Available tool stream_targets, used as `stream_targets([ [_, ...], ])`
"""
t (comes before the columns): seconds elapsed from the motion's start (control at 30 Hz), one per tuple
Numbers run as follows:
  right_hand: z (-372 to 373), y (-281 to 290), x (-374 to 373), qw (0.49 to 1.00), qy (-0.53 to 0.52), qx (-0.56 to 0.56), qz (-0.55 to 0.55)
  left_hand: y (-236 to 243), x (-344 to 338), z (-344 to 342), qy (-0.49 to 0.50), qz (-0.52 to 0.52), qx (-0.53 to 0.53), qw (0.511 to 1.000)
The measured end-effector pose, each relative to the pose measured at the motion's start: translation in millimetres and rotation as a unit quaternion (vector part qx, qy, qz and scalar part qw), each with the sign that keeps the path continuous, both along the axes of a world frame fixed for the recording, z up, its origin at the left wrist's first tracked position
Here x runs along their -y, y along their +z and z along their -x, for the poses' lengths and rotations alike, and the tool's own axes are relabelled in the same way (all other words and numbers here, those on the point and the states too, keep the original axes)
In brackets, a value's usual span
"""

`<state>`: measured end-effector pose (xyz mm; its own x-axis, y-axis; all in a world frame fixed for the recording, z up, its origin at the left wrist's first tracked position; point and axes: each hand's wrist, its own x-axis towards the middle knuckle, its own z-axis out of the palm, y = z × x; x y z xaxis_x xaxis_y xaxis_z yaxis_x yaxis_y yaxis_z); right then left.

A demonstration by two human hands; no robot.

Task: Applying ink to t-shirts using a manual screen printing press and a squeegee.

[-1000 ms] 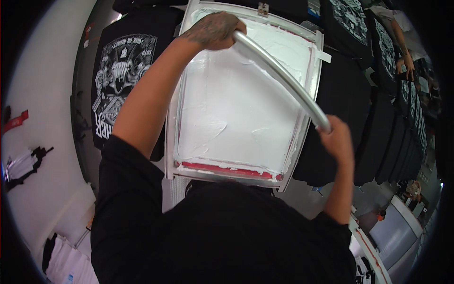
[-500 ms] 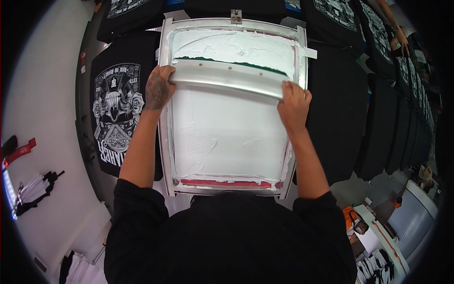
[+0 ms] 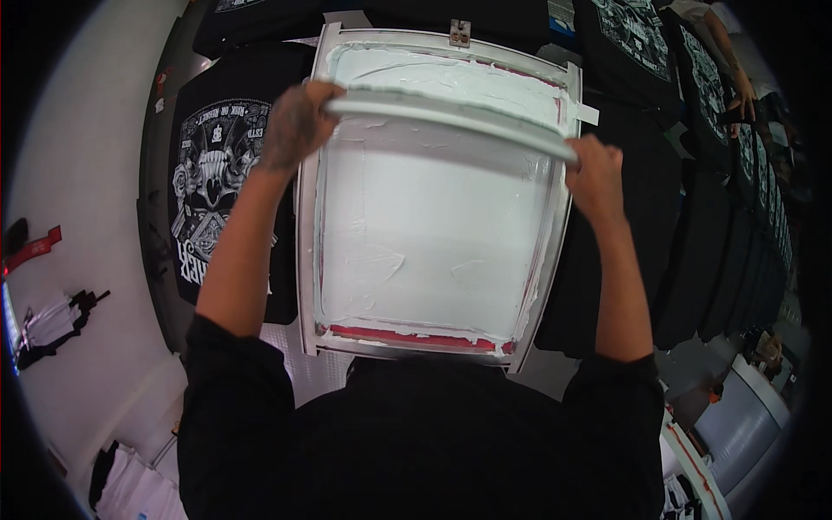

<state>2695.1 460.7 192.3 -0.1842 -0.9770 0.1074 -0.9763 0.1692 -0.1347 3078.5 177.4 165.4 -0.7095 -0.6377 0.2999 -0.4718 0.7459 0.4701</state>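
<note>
A long metal squeegee spans the upper part of a screen-printing frame. My left hand is closed round its left end, and my right hand grips the right end, which sits a little lower in the picture. Thick white ink lies beyond the squeegee at the frame's far end. Nearer me, the mesh carries a white film with smeared marks, and a red strip shows along its near edge. The squeegee looks raised off the mesh, though motion blurs it.
To the left lies a black T-shirt with a white skull print. More black shirts lie to the right, some printed. At the upper right another person's hand reaches over shirts. A metal clamp stands at the frame's far edge.
Both hands have lifted the squeegee and carried it slightly away from me and to the right. It now looks tipped edge-on, and the dark green strip beside it no longer shows.
</note>
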Motion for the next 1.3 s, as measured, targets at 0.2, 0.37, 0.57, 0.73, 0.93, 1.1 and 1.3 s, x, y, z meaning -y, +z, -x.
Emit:
stream_targets([
  [0.2, 52.9, 3.4, 104.7, 0.991, -0.036, 0.065, -0.109, -13.6, 71.0, 48.2, 0.059, -0.088, 0.133, 0.985],
  [0.37, 81.4, 17.7, 127.4, 0.972, -0.007, 0.088, -0.220, 13.4, 6.8, 13.2, 0.040, 0.075, -0.056, 0.995],
  [0.57, 48.9, 7.4, 192.7, 0.986, 0.062, 0.046, -0.149, -18.6, -251.0, -104.5, -0.096, -0.519, 0.075, 0.846],
  [0.73, 8.8, -6.1, 232.7, 0.974, 0.181, 0.080, -0.113, -34.0, -400.8, -149.8, -0.138, -0.581, 0.207, 0.775],
  [0.93, -32.8, -2.2, 189.1, 0.974, 0.117, 0.075, -0.178, -64.9, -453.6, -156.0, -0.048, -0.647, 0.142, 0.748],
  [1.1, -97.1, 0.1, 90.9, 0.973, 0.144, 0.089, -0.155, -54.1, -453.3, -156.5, -0.014, -0.625, 0.090, 0.775],
  [1.3, -220.8, 8.8, -79.8, 0.964, 0.078, 0.111, -0.228, -70.5, -460.6, -157.4, -0.022, -0.523, 0.072, 0.849],
])
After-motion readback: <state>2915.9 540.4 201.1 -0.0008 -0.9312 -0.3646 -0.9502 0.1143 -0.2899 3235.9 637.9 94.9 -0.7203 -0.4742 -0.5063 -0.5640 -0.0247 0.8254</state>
